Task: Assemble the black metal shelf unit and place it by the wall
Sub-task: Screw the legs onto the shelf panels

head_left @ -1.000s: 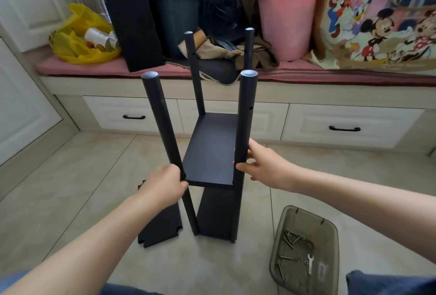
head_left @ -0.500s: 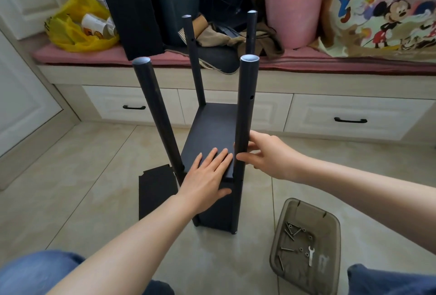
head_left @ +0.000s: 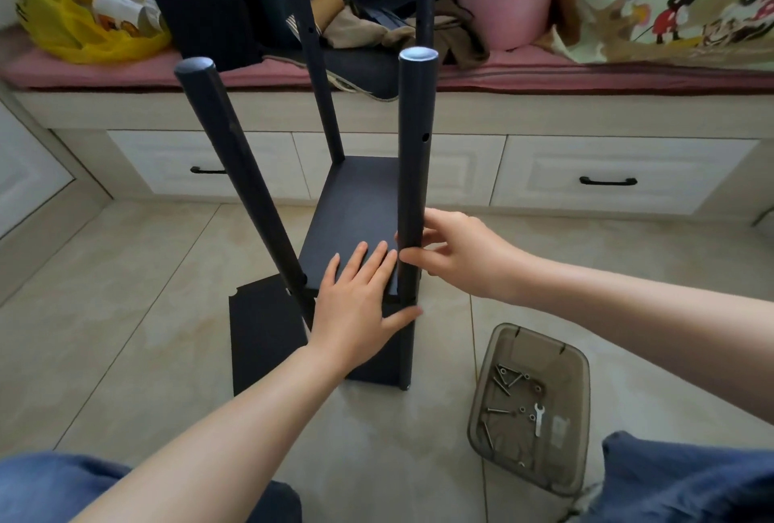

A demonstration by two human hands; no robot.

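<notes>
Spare panel: a loose black panel (head_left: 268, 338) is lying flat on the tiles just left of the frame, probably waiting there as the next level.
Near-left pole: this pole (head_left: 238, 183) is leaning outward at the top, so its joint is looking loose to me.
Left hand: your left hand (head_left: 356, 305) is lying flat on the shelf board (head_left: 356, 208), fingers straight and thumb reaching along the front edge, likely pressing the board level.
Shelf unit: the shelf unit (head_left: 331, 137) is standing half-built on the floor before the drawer bench, four poles up, upper holes empty.
Near-right pole: this pole (head_left: 414, 171) is standing nearly upright at the board's corner.
Right hand: your right hand (head_left: 456, 254) is pinching that pole just above the board, thumb in front and fingers behind, seemingly lining up pole and corner. Your hands are working close together.
Hardware: the brown tray (head_left: 486, 405) is sitting near your right knee, holding screws and a small wrench (head_left: 539, 420) within reach.
</notes>
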